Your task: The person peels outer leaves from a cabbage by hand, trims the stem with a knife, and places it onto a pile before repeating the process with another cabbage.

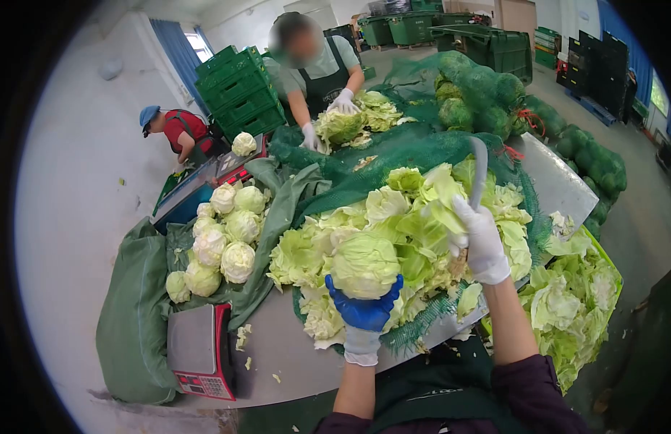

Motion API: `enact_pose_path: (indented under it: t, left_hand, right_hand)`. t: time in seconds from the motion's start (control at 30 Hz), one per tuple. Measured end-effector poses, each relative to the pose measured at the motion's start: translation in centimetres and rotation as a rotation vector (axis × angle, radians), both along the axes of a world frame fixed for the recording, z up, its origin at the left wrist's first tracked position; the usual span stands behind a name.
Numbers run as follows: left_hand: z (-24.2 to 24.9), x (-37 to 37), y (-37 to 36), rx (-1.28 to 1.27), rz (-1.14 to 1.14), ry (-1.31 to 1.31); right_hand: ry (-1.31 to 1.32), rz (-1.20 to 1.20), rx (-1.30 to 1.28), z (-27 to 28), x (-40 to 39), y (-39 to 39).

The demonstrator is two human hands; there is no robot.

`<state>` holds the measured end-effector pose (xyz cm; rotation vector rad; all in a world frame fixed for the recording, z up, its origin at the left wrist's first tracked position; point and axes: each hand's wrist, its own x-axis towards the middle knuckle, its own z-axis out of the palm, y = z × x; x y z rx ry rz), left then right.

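A trimmed pale green cabbage (pixel 365 262) rests in my left hand (pixel 366 307), whose blue-coated glove cups it from below with fingers curled up its sides. In a white glove, my right hand (pixel 482 244) grips a curved knife (pixel 479 170), its blade pointing upward. A loose cabbage leaf (pixel 442 199) hangs against that hand's fingers. Under and behind both hands spreads a heap of stripped cabbage leaves (pixel 314 249) on green netting (pixel 415 325).
Trimmed cabbages (pixel 225 242) sit on a green sack (pixel 133 318) at left, near a red-edged scale (pixel 194 347). Across the table a person (pixel 328 72) handles cabbage; another person (pixel 183 134) works at far left. Netted cabbages (pixel 480 90) stand behind; a leaf-filled crate (pixel 607 260) is at right.
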<state>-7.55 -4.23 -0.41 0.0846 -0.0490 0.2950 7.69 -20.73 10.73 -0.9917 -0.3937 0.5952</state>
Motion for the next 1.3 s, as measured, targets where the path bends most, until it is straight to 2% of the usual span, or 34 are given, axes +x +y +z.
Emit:
enact_pose_path:
  t: [0.03,0.1,0.13,0.17,0.23,0.27,0.33,0.37,0.43,0.47,0.5,0.53,0.57,0.6,0.63,0.67,0.73,0.8,0.83,0.9,1.0,1.1,1.13,1.17,1.2,1.23,1.27,1.3]
  left_hand:
    - [0.3,-0.1,-0.1,-0.002,-0.003,-0.002]
    - [1.1,-0.4,-0.3,-0.135,-0.013,-0.119]
    - [1.1,-0.3,-0.2,-0.135,-0.01,-0.124]
    - [0.9,-0.2,-0.1,-0.077,0.039,-0.072]
    - [0.7,-0.3,0.0,-0.02,0.092,-0.015]
    - [0.7,-0.3,0.0,0.049,0.137,0.001]
    - [0.7,-0.3,-0.1,0.122,0.178,0.021]
    - [0.8,-0.2,-0.2,0.082,0.195,0.02]
    - [1.1,-0.1,0.0,0.046,0.22,0.012]
    - [1.2,-0.3,0.2,0.026,0.164,-0.015]
    - [1.3,-0.7,0.6,0.006,0.124,-0.045]
    - [1.2,-1.3,1.3,0.01,0.17,-0.054]
    - [1.0,-1.7,2.4,0.022,0.203,-0.042]
    - [0.9,-1.8,3.7,0.034,0.235,-0.034]
    - [1.0,-2.0,4.9,0.044,0.262,-0.026]
    - [1.6,-2.4,6.7,0.114,0.33,0.007]
    - [2.4,-3.4,11.3,0.184,0.41,0.032]
    - [3.0,-4.1,16.4,0.276,0.514,0.144]
    - [3.3,-4.3,19.1,0.303,0.568,0.218]
    - [4.1,-4.2,24.7,0.356,0.582,0.27]
    - [4.8,-3.4,32.8,0.42,0.683,0.373]
    - [3.1,-2.9,40.2,0.352,0.742,0.402]
    - [2.7,-2.5,41.8,0.141,0.797,0.454]
    - [2.0,-2.4,43.0,-0.072,0.847,0.501]
    - [2.3,-1.8,40.5,0.103,0.86,0.438]
    - [2.8,-1.5,37.6,0.225,0.674,0.327]
    - [3.5,-1.1,30.9,0.752,0.785,0.204]
    - [2.6,-0.7,29.2,0.573,0.469,0.077]
  right_hand:
    - [-0.002,-0.003,-0.002,-0.9,0.4,0.1]
    - [-1.107,-0.594,-1.275,-4.3,1.6,1.2]
    - [-1.105,-0.411,-1.132,-5.4,1.1,1.5]
    - [-1.11,-0.41,-1.13,-6.6,0.0,1.5]
    - [-1.462,-0.504,-0.759,-7.4,-3.6,2.5]
    - [-1.461,-0.5,-0.758,-7.6,-4.9,3.3]
    - [-1.782,-0.662,-1.157,-7.8,-6.8,4.4]
    - [-1.779,-0.663,-1.156,-7.6,-6.9,4.5]
    - [-1.933,-0.866,-1.438,-6.9,-6.5,5.1]
    - [-1.777,-0.863,-1.316,-8.3,-4.8,5.5]
    - [-1.476,-0.769,-1.056,-9.0,-3.1,5.0]
    - [-1.331,-0.705,-0.987,-9.0,-1.5,4.2]
    - [-0.851,-0.48,-1.122,-7.5,-1.0,3.4]
    - [-1.093,-0.641,-1.034,-10.1,0.6,2.6]
    - [-1.159,-0.633,-0.988,-10.6,1.4,1.6]
    - [-1.033,-0.475,-1.068,-9.2,1.1,0.6]
    - [-1.07,-0.438,-1.042,-10.3,1.3,-1.4]
    - [-0.948,-0.354,-1.02,-10.7,1.2,-3.0]
    - [-0.958,-0.346,-1.012,-10.6,0.7,-3.4]
    - [-0.7,-0.328,-1.014,-10.3,0.0,-3.8]
    - [-0.608,-0.32,-0.923,-11.4,-0.1,-3.6]
    - [-0.585,-0.278,-0.981,-10.3,-0.6,-2.6]
    - [-0.592,-0.288,-0.935,-10.3,-0.7,-2.2]
    - [-0.601,-0.284,-0.939,-9.6,-1.1,-1.5]
    - [-0.604,-0.277,-0.893,-8.6,-1.7,-0.7]
    - [-0.604,-0.27,-0.846,-8.2,-2.1,-0.2]
    - [-0.784,-0.274,-0.834,-8.7,-1.9,0.3]
    - [-0.785,-0.271,-0.834,-8.4,-2.2,0.9]
